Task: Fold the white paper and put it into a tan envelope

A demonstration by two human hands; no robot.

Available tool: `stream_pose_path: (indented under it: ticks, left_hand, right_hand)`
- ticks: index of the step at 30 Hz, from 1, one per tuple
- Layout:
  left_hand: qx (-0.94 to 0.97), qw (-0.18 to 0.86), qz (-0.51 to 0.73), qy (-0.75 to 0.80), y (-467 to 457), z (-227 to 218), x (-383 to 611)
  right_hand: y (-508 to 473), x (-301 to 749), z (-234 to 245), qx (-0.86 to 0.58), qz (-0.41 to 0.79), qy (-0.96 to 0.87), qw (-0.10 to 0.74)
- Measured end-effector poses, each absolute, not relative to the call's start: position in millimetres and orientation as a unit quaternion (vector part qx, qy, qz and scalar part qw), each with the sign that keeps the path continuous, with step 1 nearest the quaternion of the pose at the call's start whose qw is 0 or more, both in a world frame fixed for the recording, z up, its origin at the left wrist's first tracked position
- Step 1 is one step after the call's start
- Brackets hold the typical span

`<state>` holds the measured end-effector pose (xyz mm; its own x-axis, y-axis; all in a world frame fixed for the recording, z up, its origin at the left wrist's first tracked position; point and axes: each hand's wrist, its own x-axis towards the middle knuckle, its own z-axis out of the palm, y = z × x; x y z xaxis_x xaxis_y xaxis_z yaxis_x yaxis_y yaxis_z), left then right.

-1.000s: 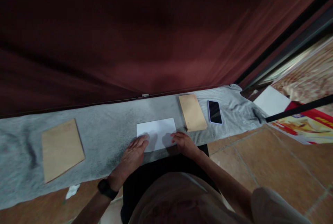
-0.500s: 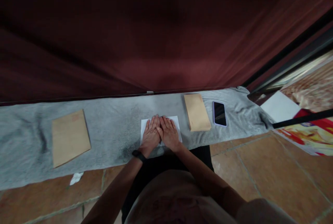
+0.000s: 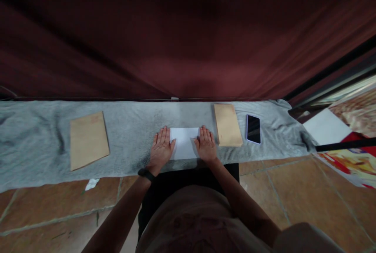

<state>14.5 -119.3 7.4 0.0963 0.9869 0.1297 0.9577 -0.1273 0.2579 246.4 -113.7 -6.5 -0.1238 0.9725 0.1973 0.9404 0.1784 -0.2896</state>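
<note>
A white sheet of paper lies on a grey cloth spread over the floor. My left hand rests flat on the sheet's left edge, fingers stretched out, a black band on the wrist. My right hand lies flat on the right edge, fingers apart. Both palms press down and hold nothing. A narrow brown envelope sits just right of my right hand, and a larger brown envelope lies further off to the left.
A black phone lies on the cloth beyond the narrow envelope. A dark red curtain hangs behind the cloth. Brown floor tiles surround my lap. Printed sheets and a paper scrap lie on the floor.
My hands went from the sheet's near edge to its middle, side by side, then slid apart to its left and right edges. The view has shifted and levelled.
</note>
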Motion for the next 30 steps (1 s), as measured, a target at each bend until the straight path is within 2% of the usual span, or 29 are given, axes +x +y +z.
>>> stream_pose_path:
  ticks: [6, 13, 24, 30]
  left_hand:
    - [0.715, 0.040, 0.149, 0.681, -120, 14, 35]
    - [0.779, 0.060, 0.098, 0.616, -119, 9, 75]
    - [0.736, 0.022, 0.145, 0.661, -129, -3, 34]
    - [0.721, 0.010, 0.149, 0.676, -130, 6, 34]
  right_hand:
    - [-114, 239, 2, -0.667, 0.054, -0.722, 0.173]
    - [-121, 201, 1, -0.585, 0.091, -0.783, 0.191]
    - [-121, 232, -6, -0.621, 0.021, -0.766, 0.167]
    - [-120, 241, -1, -0.627, 0.020, -0.756, 0.185]
